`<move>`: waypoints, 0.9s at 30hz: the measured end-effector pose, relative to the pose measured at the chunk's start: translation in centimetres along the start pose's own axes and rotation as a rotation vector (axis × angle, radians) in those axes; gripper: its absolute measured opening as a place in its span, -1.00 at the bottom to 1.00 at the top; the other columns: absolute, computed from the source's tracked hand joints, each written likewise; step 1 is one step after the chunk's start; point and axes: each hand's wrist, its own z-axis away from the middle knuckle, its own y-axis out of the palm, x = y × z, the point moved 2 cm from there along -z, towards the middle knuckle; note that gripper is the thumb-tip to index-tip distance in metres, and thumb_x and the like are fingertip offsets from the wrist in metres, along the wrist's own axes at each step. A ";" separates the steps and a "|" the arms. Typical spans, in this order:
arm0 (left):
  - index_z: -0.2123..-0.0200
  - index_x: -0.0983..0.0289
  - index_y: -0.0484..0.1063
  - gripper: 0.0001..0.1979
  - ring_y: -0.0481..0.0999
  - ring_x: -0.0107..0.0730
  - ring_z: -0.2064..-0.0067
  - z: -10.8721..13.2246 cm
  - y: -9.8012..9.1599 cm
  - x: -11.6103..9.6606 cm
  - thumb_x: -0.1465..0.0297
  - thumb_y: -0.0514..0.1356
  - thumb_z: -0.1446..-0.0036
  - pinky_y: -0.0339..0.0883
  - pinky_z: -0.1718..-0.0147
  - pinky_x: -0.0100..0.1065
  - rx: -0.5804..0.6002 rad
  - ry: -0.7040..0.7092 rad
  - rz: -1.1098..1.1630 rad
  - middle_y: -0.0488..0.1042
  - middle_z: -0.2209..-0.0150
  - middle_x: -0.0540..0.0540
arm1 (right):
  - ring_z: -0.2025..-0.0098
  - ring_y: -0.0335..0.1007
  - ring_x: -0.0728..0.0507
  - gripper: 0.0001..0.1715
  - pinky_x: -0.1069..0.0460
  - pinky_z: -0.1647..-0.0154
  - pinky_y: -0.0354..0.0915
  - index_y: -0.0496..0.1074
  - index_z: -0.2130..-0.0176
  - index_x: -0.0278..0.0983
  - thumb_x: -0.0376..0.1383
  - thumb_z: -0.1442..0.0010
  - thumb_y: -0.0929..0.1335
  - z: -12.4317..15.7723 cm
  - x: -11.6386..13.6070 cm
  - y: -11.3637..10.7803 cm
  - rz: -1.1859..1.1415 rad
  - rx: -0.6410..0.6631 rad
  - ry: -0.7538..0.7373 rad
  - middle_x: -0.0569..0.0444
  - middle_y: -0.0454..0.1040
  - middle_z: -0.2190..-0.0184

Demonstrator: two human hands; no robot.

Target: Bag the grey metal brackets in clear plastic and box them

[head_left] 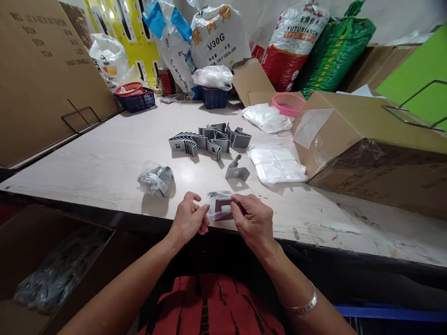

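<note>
My right hand (pixel 253 221) pinches the right end of a clear plastic bag (pixel 211 211) at the table's front edge, with bent metal brackets (pixel 220 209) inside. My left hand (pixel 188 217) is at the bag's left side, its fingers apart and half curled, the thumb tip at the plastic. A single grey bracket (pixel 238 173) stands just beyond my right hand. Farther back is a group of nested brackets (pixel 188 139), some in a neat row, others jumbled. To the left lies a bagged bundle of brackets (pixel 156 179).
Flat plastic bags (pixel 275 163) lie right of the brackets, beside a cardboard box (pixel 366 144). Another open box (pixel 56 270) below the table's left edge holds bagged parts. Baskets (pixel 136 100) and full sacks (pixel 220 39) line the back.
</note>
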 end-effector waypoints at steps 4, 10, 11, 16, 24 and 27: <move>0.32 0.23 0.15 -0.84 0.31 -0.48 0.73 -0.6 -0.5 -0.2 0.31 0.06 -0.04 0.17 0.69 -0.49 -0.058 0.232 -0.281 0.30 0.73 -0.12 | 0.57 0.22 -0.02 -0.73 0.10 0.55 0.16 0.46 0.41 -0.31 -0.42 -0.09 0.19 0.3 0.4 0.3 0.218 0.023 -0.098 0.05 0.32 0.59; 0.32 0.23 0.25 -0.81 0.32 -0.46 0.66 -0.9 -0.7 -0.6 0.27 0.10 0.00 0.15 0.58 -0.46 0.095 0.355 -0.423 0.29 0.71 -0.12 | 0.58 0.19 -0.01 -0.73 0.10 0.56 0.14 0.43 0.30 -0.31 -0.40 -0.06 0.18 -0.1 0.4 0.7 0.134 0.105 -0.055 0.08 0.30 0.57; 0.33 0.23 0.25 -0.81 0.31 -0.46 0.66 -1.0 -0.8 -0.6 0.29 0.12 0.03 0.14 0.58 -0.46 0.132 0.344 -0.426 0.28 0.72 -0.13 | 0.59 0.18 0.00 -0.72 0.10 0.56 0.15 0.40 0.24 -0.32 -0.39 -0.05 0.20 -0.3 0.2 0.6 0.065 0.112 0.001 0.12 0.29 0.59; 0.55 0.22 0.21 -0.92 0.23 -0.47 0.65 -1.7 -1.1 -1.3 0.46 0.04 0.04 0.05 0.58 -0.45 0.116 0.425 -0.605 0.21 0.71 -0.09 | 0.67 0.11 0.04 -0.86 0.11 0.60 0.15 0.34 0.38 -0.29 -0.29 0.02 0.28 -0.8 -1.3 0.6 -0.279 0.225 0.427 0.26 0.18 0.71; 0.58 0.22 0.15 -0.83 0.13 -0.47 0.66 -0.5 -0.5 -2.1 0.43 -0.03 -0.04 -0.04 0.58 -0.43 -0.233 0.599 -0.826 0.06 0.71 -0.08 | 0.57 0.15 0.04 -0.91 0.11 0.54 0.15 0.32 0.50 -0.27 -0.34 -0.03 0.28 -0.2 -0.3 -0.1 -0.387 0.089 0.243 0.19 0.27 0.60; 0.60 0.22 0.10 -0.81 0.11 -0.50 0.63 -0.5 -0.6 -2.2 0.41 -0.02 -0.04 0.00 0.57 -0.45 -0.225 0.562 -0.664 0.07 0.68 -0.08 | 0.54 0.18 0.03 -0.89 0.10 0.49 0.19 0.35 0.47 -0.26 -0.36 -0.07 0.27 -0.1 0.9 -0.3 -0.368 0.114 0.095 0.16 0.30 0.57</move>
